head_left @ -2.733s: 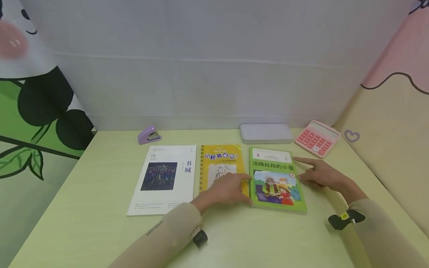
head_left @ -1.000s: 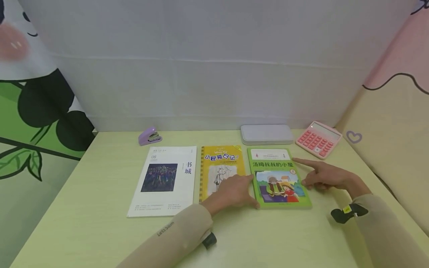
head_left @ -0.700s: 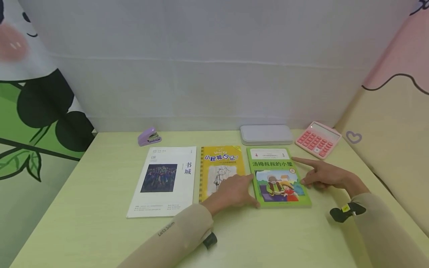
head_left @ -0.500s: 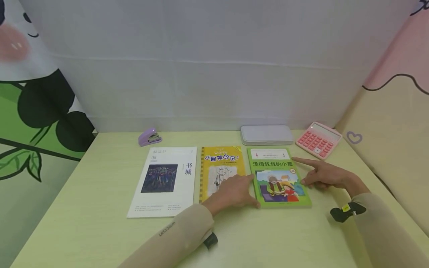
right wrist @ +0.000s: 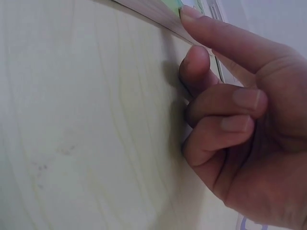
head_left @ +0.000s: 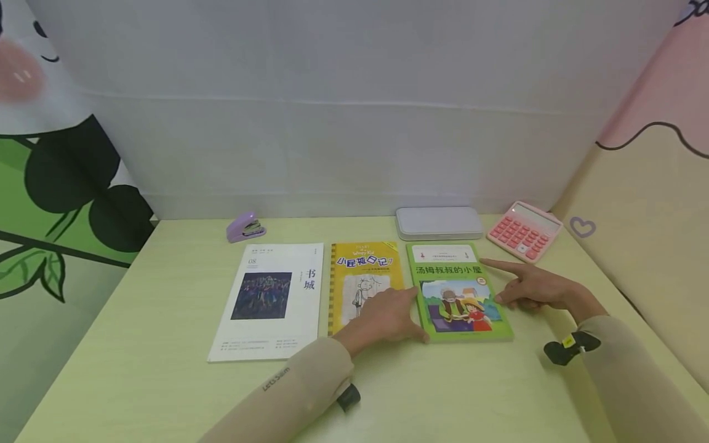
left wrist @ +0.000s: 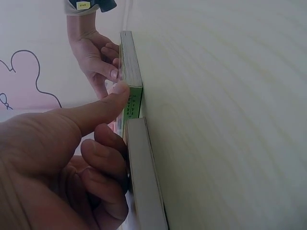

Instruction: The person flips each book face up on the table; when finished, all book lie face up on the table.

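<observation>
A green picture-cover book (head_left: 462, 307) lies flat at the right end of a row of three. My left hand (head_left: 382, 315) reaches across the lower part of a yellow spiral-look book (head_left: 362, 277), its thumb and index finger touching the green book's left edge. On the opposite side my right hand (head_left: 537, 288) touches the right edge with its index finger and thumb, the other fingers curled in. In the left wrist view the left thumb rests against the green book's lower corner (left wrist: 134, 98). A white magazine (head_left: 268, 301) lies left of the yellow book.
Along the back of the pale table (head_left: 138, 363) stand a purple stapler (head_left: 245, 227), a flat pale case (head_left: 439, 223) and a pink calculator (head_left: 525, 232). A white cloth (head_left: 354, 123) rises behind them. A printed cloth borders the left side, a cream one the right.
Since the earliest frame, the green book's lower end has swung to the right, and my left hand has followed it rightward. Over the last second hands and books stay nearly still.
</observation>
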Available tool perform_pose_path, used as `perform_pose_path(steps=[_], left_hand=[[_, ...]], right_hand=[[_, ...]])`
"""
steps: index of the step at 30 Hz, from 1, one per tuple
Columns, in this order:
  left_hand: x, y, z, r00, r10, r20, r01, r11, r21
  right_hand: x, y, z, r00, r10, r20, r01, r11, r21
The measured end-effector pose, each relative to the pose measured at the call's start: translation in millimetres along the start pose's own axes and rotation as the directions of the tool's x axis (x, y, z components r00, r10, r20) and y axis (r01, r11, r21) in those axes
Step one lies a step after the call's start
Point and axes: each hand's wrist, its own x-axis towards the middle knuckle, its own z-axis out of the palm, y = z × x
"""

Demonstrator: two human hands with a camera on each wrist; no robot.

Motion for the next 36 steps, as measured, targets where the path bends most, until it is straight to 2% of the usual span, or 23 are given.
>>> perform_pose_path(steps=[36], left_hand=[[-0.3,2.4,-0.9,1.000,-0.003,0.013,0.003,1.000,0.001]], right_hand=[[3.6,0.7,-3.7,0.999,0.041,0.012,-0.041,0.999,0.007]])
